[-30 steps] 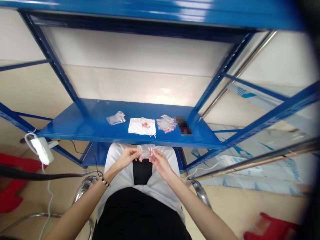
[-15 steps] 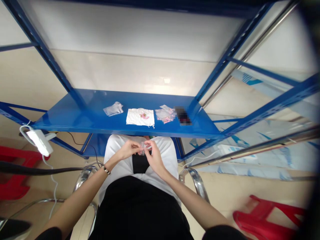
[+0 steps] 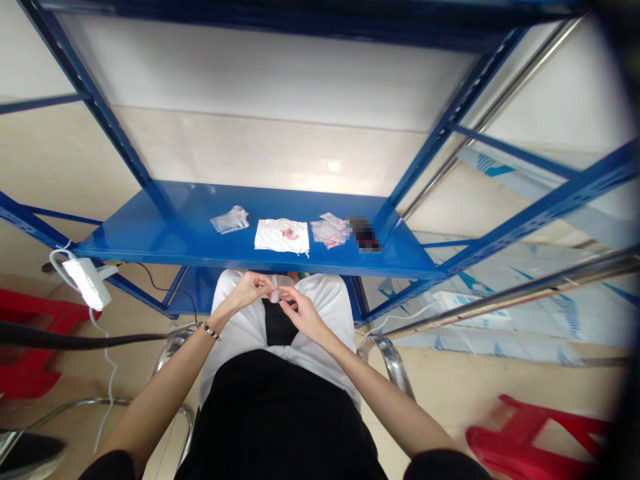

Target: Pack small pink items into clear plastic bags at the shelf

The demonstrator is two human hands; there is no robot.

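Observation:
A small clear plastic bag is between my hands, above my lap; what is inside is too small to make out. My left hand pinches its left side between thumb and fingers. From the right, my right hand has its fingertips at the bag's other edge, thumb and fingers bent around it. Beyond my knees, a white cloth on the blue shelf carries small pink pieces. Flat clear bags lie left of the cloth, and bags with pink contents lie on its right.
A dark blurred-out object sits at the right of the blue shelf. Blue uprights frame it on both sides. A white power strip hangs at the left. Red stools stand on the floor, and metal chair arms flank me.
Both hands have shifted slightly left and up with the small bag. The right fingers have changed their hold, with the thumb lower. The view has tilted a little.

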